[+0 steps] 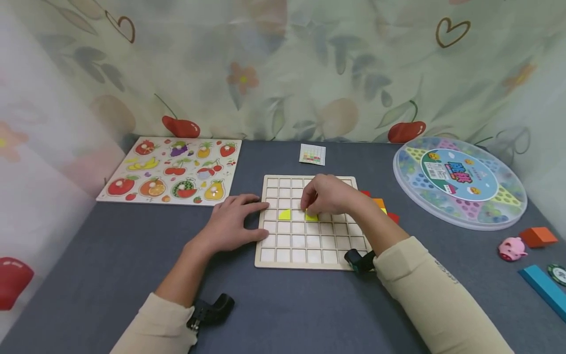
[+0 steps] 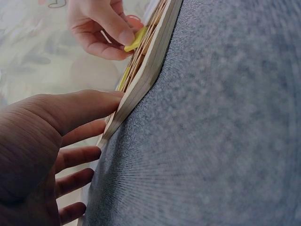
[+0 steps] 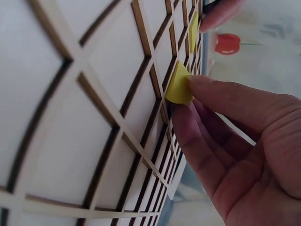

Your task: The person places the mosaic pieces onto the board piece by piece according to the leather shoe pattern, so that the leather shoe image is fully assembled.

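A dark grey-blue tabletop fills the scene, closed in at the back and sides by a pale curtain printed with cherries, flowers and hearts. At the middle lies a wooden grid board of square cells. The left hand lies flat with straight fingers against the board's left edge. The right hand hovers over the board, its fingers pinching a yellow piece that sits tilted in a cell; a second yellow piece rests two cells to its left. On the far left lies a fruit puzzle board, behind the grid a small pattern card, at right a round game case, a pink pig figure, an orange block and a blue block.
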Demonstrator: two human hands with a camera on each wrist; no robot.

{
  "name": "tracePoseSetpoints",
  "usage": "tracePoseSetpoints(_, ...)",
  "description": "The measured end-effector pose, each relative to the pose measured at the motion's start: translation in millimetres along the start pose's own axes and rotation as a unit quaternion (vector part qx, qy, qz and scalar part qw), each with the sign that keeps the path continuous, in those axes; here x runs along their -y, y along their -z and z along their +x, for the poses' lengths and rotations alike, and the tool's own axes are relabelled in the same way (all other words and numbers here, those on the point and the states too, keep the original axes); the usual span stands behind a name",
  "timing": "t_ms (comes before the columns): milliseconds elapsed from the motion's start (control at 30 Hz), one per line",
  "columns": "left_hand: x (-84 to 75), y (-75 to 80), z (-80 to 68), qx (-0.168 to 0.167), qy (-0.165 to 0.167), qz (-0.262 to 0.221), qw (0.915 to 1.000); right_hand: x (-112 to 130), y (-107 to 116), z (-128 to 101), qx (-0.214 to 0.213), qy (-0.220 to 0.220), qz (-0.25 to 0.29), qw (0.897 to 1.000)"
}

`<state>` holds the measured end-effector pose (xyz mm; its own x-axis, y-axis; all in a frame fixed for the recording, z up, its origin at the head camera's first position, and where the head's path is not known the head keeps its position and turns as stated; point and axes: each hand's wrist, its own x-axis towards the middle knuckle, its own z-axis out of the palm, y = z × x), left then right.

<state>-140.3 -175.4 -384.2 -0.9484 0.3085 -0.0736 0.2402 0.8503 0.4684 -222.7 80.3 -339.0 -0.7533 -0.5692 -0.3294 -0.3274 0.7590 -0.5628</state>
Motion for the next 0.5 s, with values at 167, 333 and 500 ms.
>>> tracePoseSetpoints(167,0.4,0.2,1.3,0.004,0.006,0.002,1.0,1,-6,-3,-0.02,0.002,-0.005,1.0)
tracePoseSetpoints(333,0.1,-0.7,1.6,0.004,0.002,0.004,1.0,3,-10,-7,-0.039,-0.016,-0.022,0.999)
tracePoseSetpoints(500,-1.0,-0.2,1.0,0.001,0.001,0.005,1.0,5,-14,-8,-0.062,-0.003,-0.051,0.997)
